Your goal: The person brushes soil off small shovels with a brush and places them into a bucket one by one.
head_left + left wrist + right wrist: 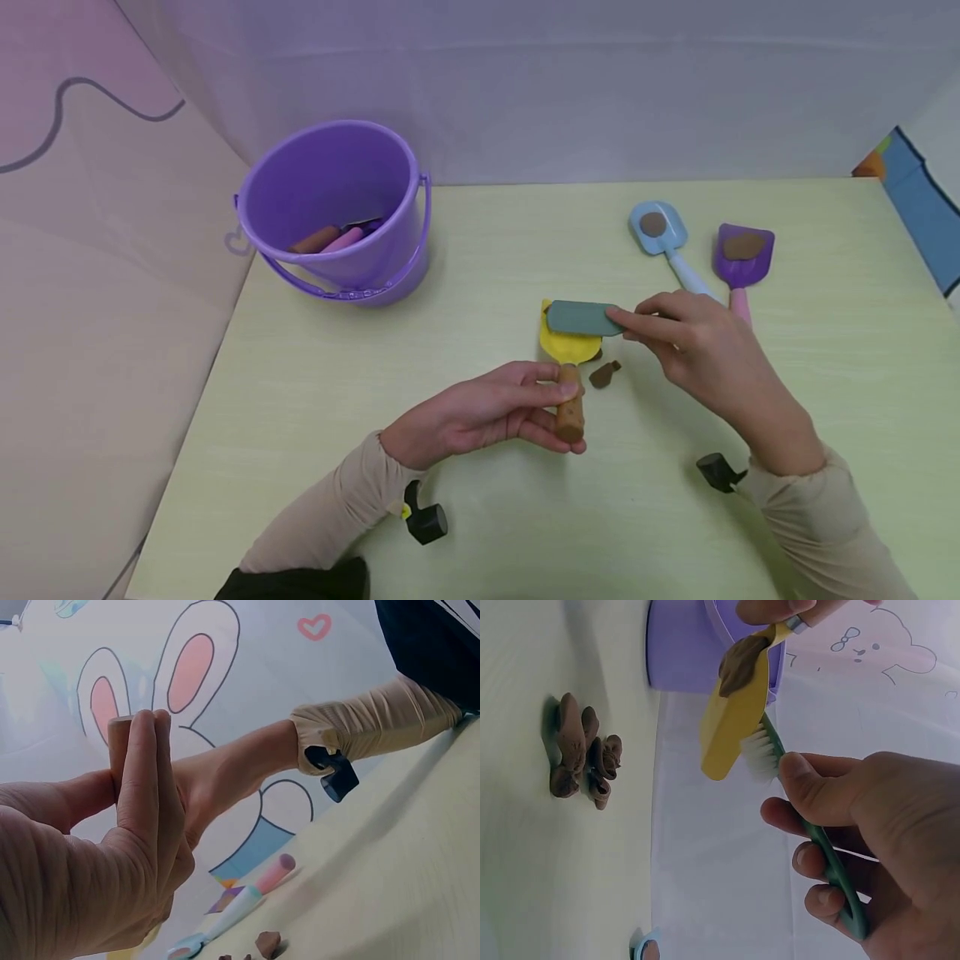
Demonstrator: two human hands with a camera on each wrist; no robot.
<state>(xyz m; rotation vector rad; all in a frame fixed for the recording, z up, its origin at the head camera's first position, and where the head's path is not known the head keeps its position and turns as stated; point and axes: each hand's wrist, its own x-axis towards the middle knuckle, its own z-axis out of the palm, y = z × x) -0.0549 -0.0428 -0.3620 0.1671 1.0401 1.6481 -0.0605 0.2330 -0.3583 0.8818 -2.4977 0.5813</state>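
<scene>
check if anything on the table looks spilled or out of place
Yes: brown clumps lie loose on the table, near the yellow shovel. They look odd there, possibly spilled, since similar brown stuff sits on that shovel.

I'm calling three shovels: one brown-handled yellow shovel [570, 350], one pale-blue shovel [673, 255] and one pink-handled purple shovel [740, 273] toward the table's [487, 250] far right corner! One round purple bucket [375, 265], far left corner, at least two handles [315, 241] inside! One green, white-bristled brush [585, 318]! Brown doughy lumps [653, 223]: one per shovel, several loose!
</scene>
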